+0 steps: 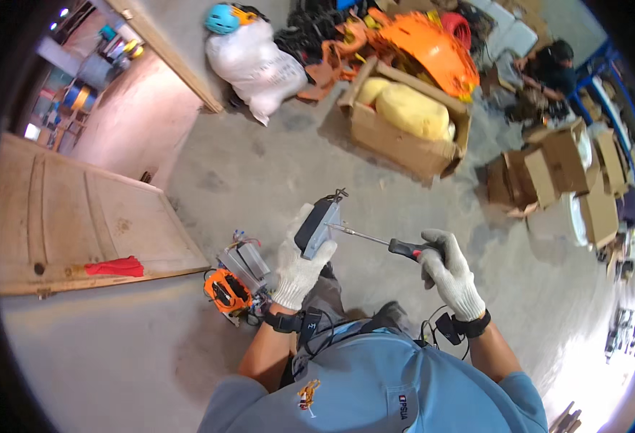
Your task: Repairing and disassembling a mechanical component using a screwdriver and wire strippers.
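Note:
My gloved left hand (299, 263) grips a small box-like metal device (319, 229) with a black side and a grey face, a short dark wire sticking out of its top end. In my gloved right hand (448, 273) is a screwdriver (397, 247) with a black and red handle. The shaft points left and its tip meets the grey face of the device; whether it sits in a screw is too small to tell. Both gloves are white knit, and black straps circle both wrists.
Grey metal parts (245, 265) and an orange-framed part (228, 291) lie on the floor by my left arm. A cardboard box (404, 141) with yellow pieces stands ahead, near a white sack (252, 65). Another person (548, 72) sits at far right beside open cartons (548, 169). A wooden door (101, 224) is left.

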The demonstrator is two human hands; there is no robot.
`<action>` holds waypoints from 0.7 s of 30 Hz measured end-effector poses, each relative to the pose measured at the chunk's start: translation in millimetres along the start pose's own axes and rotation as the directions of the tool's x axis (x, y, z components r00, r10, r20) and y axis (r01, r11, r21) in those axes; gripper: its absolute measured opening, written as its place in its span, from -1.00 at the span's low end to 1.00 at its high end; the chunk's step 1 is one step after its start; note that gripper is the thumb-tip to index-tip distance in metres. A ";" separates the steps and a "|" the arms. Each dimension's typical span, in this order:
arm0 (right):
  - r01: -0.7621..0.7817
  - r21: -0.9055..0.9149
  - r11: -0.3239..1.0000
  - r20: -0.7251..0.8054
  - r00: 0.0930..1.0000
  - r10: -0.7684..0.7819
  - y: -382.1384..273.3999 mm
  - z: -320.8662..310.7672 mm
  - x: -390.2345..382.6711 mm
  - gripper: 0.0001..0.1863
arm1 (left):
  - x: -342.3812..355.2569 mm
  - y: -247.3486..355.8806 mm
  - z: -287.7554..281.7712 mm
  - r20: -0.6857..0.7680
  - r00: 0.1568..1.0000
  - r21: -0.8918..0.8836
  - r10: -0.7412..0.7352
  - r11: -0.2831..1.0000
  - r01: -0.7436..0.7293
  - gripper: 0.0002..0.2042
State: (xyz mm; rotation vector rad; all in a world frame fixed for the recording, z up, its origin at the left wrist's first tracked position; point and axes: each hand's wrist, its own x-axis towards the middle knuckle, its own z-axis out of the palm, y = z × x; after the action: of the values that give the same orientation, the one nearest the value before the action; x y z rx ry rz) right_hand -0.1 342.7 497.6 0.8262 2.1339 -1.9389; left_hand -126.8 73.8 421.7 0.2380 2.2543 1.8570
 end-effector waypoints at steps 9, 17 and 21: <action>0.214 -0.068 0.974 0.066 0.976 -0.210 -73.0 61.3 39.5 -0.53 | 49.9 25.3 -80.3 -0.129 0.984 0.044 0.121 0.992 -0.116 -0.19; 0.402 -0.184 0.897 0.138 0.914 -0.381 -100.5 109.3 71.8 -0.55 | 75.5 20.8 -123.1 -0.208 0.971 -0.033 0.115 0.992 -0.125 -0.18; 0.315 -0.139 0.939 0.200 0.938 -0.285 -130.8 121.0 96.5 -0.58 | 85.3 14.0 -137.1 -0.296 0.948 0.027 0.121 0.993 -0.119 -0.18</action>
State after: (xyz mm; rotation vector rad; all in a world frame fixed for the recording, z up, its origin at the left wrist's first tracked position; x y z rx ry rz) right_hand -174.7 253.8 549.0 0.2962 2.3833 -1.8419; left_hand -245.3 -31.5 455.5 0.1039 2.4933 2.0670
